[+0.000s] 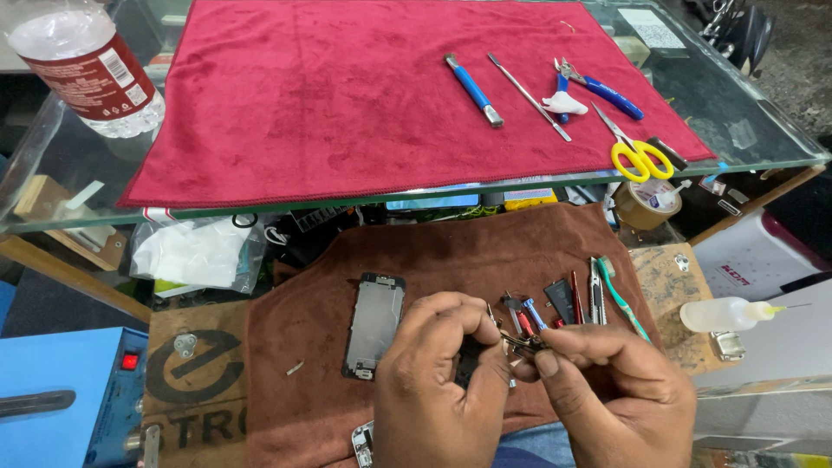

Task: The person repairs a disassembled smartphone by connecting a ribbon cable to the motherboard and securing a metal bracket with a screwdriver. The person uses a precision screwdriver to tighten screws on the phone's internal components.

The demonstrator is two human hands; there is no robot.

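Two bare hands meet low in the frame over a brown cloth [451, 251] spread on the counter. The left hand [442, 381] curls its grip around a small dark part [469, 357], most of it hidden behind the fingers, so its shape cannot be made out. The right hand [611, 390] has thumb and forefinger pressed together on a thin metal tool [523, 343] whose tip points left toward the dark part; whether tip and part touch cannot be told.

Just left of the hands lies a phone frame [374, 325], inner side up. A second phone piece [363, 444] shows at the near edge, cut off by the left wrist. To the right of the hands, a huddle of small tools [563, 303] lies partly behind the fingers, with a green-handled brush [620, 296] beside it and a squeeze bottle [726, 314] farther right.

On the far side, a glass shelf [754, 121] carries a red cloth [364, 95] bearing a blue-handled tool [474, 90], a metal spudger [529, 96], blue pliers [598, 87] and yellow scissors [640, 156]. A plastic bottle [82, 65] is cut off at far left. Clutter under the glass is hard to read.
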